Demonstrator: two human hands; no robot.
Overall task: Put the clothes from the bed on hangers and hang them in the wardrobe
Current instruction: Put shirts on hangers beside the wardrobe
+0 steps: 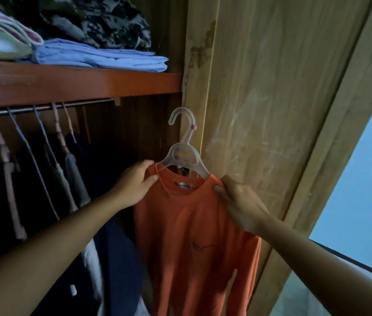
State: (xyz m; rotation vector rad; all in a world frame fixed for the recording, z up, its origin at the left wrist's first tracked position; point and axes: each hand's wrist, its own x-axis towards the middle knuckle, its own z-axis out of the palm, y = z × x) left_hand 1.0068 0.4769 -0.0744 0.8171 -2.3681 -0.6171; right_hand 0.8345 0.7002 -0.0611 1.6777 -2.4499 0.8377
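Now both hands raised, left hand [134, 184] and right hand [241, 205] pinching orange shirt [194, 236] shoulders on hanger [183, 153].

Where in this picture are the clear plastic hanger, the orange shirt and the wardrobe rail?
Clear plastic hanger [183, 153]: head view, on its flat centre plate below the hook.
Orange shirt [194, 236]: head view, on the chest.
Wardrobe rail [84, 104]: head view, on the bare metal bar near its right end.

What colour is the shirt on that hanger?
The shirt is orange, seen clearly in the head view.
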